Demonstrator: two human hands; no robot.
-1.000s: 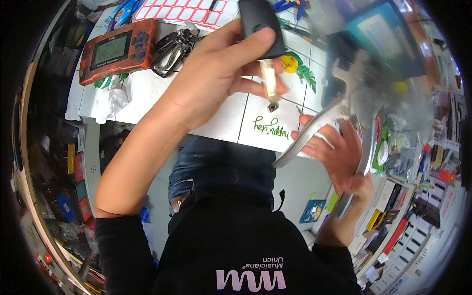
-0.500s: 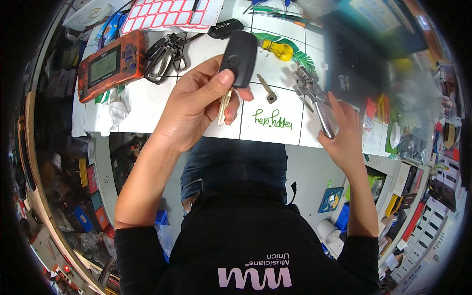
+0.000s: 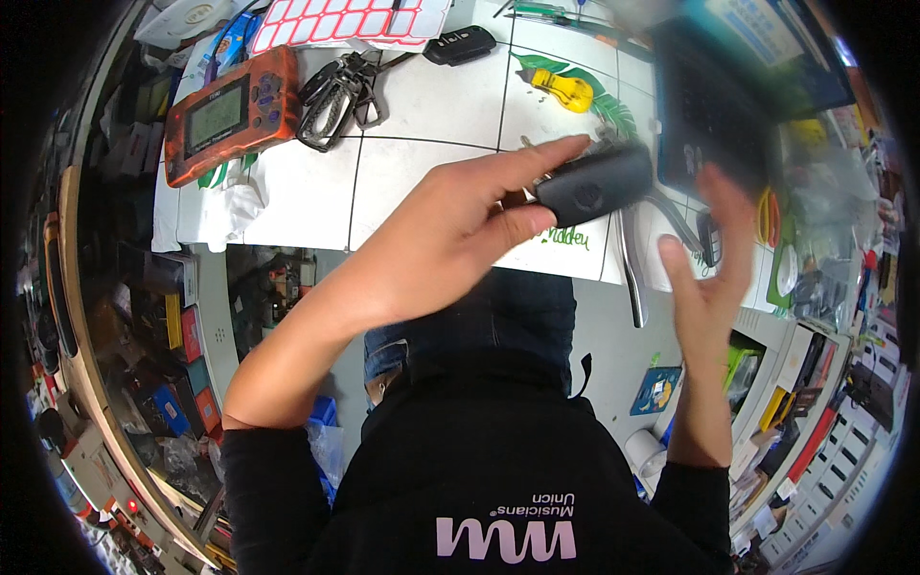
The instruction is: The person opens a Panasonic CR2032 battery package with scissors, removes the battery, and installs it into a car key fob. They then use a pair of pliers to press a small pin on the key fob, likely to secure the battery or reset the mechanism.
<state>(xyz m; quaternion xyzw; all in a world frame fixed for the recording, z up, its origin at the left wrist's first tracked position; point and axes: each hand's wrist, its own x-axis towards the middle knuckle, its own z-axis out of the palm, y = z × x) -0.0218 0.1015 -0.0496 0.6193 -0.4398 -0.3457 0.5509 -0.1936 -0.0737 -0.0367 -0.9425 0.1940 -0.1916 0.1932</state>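
My left hand (image 3: 460,230) reaches across to the middle of the table, closed on a black car key fob (image 3: 596,184) between thumb and fingers. The fob lies level, over the head of a metal plier-like tool. Two handles of this tool (image 3: 632,273) show, spread apart, one passing over the table's front edge. Its head is mostly hidden behind the fob. Right of the handles, my right hand (image 3: 714,264) is open, thumb and fingers apart and smeared by motion, with nothing seen in it. My left hand covers the spot around the green writing (image 3: 575,240) on the white tabletop.
An orange handheld device (image 3: 230,120) with a screen lies at the left. Beside it are a bunch of keys (image 3: 335,101) and another black fob (image 3: 460,45). A yellow bulb-shaped piece (image 3: 561,89) lies farther back. A dark laptop-like device (image 3: 714,115) stands at the right.
My left hand has swung right with the car key fob, turning it from upright to level. My right hand has let go of the plier-like tool and moved right; the tool's handles are now apart.
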